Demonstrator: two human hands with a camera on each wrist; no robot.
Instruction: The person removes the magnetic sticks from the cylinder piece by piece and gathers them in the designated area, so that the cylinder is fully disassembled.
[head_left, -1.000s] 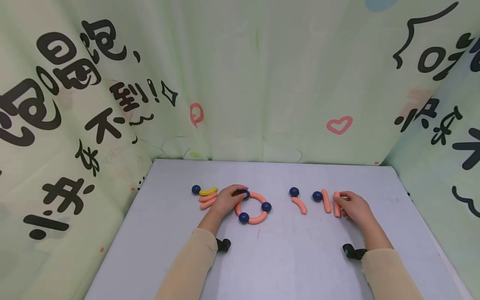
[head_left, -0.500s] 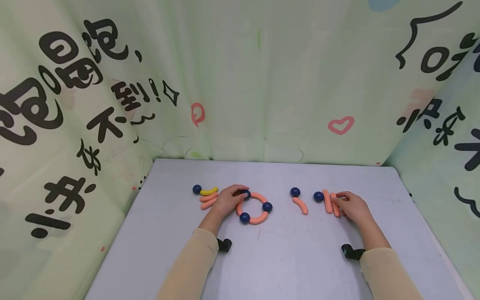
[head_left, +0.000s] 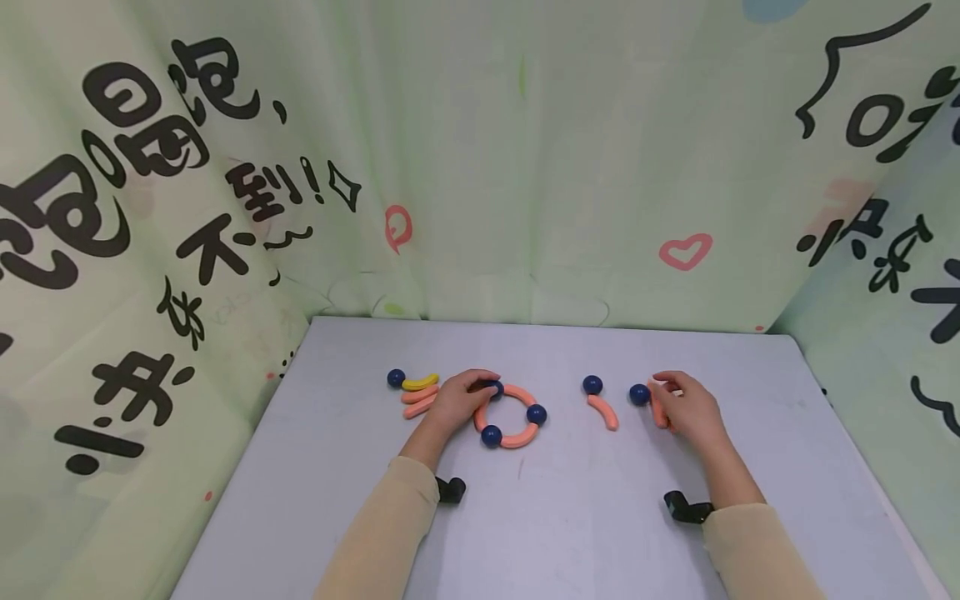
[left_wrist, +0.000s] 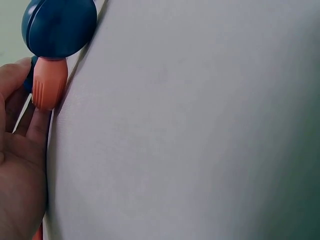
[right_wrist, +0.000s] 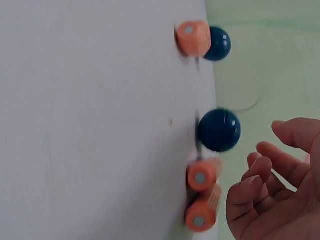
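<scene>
A ring of orange curved magnetic rods (head_left: 520, 439) and blue balls lies mid-table in the head view. My left hand (head_left: 453, 404) pinches the blue ball (head_left: 497, 389) at the ring's far left between thumb and fingers. The left wrist view shows a near blue ball (left_wrist: 60, 30) joined to an orange rod (left_wrist: 50, 85) before that hand. My right hand (head_left: 693, 408) hovers by two straight orange rods (head_left: 657, 412), partly hiding them. In the right wrist view its fingers (right_wrist: 245, 190) curl loosely, holding nothing, apart from the rods (right_wrist: 202, 215) and the loose blue ball (right_wrist: 220, 130).
A blue ball (head_left: 592, 385) with a curved orange rod (head_left: 603, 412) lies between the ring and the right hand. Left of the ring are another blue ball (head_left: 396, 378), a yellow curved rod (head_left: 421, 382) and orange rods (head_left: 418, 407). A printed curtain (head_left: 480, 167) surrounds the white table (head_left: 570, 525).
My right hand slid a straight orange rod left beside the other one, then let it go and moved left and up over them. The left hand stays at the ring.
</scene>
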